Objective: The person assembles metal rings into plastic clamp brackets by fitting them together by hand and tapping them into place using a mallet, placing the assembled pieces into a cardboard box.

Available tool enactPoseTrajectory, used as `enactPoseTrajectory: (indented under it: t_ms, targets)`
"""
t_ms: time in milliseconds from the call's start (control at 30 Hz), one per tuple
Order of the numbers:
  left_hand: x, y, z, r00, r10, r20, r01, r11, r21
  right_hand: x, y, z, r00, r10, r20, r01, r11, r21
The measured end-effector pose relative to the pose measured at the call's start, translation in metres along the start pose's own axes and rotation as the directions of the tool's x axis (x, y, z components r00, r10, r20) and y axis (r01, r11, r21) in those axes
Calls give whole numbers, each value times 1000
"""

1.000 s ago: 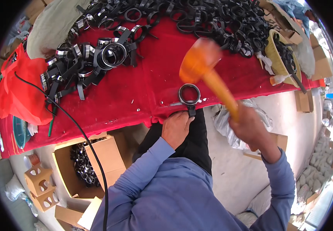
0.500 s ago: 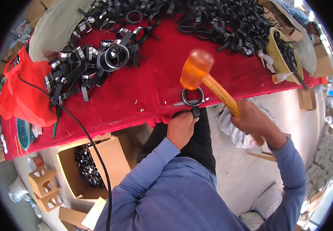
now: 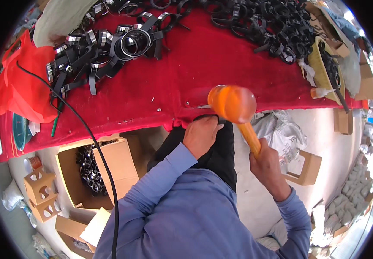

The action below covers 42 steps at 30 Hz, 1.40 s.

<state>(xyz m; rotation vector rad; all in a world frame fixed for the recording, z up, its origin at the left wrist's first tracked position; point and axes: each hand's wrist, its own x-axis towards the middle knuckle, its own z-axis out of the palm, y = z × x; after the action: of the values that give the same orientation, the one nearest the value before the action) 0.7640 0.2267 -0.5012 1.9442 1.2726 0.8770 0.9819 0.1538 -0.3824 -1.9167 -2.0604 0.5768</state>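
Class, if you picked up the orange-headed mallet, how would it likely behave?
The mallet probably feels head-heavy, as its bulky head sits on a slim handle. The handle looks stiff, running straight up from the right hand. Laid down, it might roll slightly, since the head looks rounded.

Just right of centre in the frame, a mallet (image 3: 238,113) with a cylindrical, translucent orange head leans up and leftward, its yellowish handle gripped by the right hand (image 3: 266,166). Just below the head's left side, a black piece (image 3: 222,121) shows at the left hand (image 3: 201,136), mostly hidden.
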Motion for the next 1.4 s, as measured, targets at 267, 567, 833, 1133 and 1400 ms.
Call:
enactPoseTrajectory:
  t_ms: [267, 567, 833, 1133, 1400]
  targets:
    - [-1, 2, -10, 999, -29, 23, 29, 999, 16, -7, -2, -2, 965, 102, -240, -82, 992, 92]
    - [1, -1, -12, 998, -3, 56, 1, 999, 43, -16, 13, 31, 912, 398, -98, -301, 813, 498]
    - [3, -1, -14, 997, -15, 69, 13, 999, 39, 10, 20, -26, 902, 369, 223, -424, 853, 305]
    - [7, 2, -13, 998, 61, 25, -61, 998, -3, 62, 7, -64, 993, 72, 98, -79, 994, 72]
    - [-11, -6, -22, 997, 72, -39, -70, 996, 50, 100, -34, -88, 962, 143, 231, -252, 790, 560]
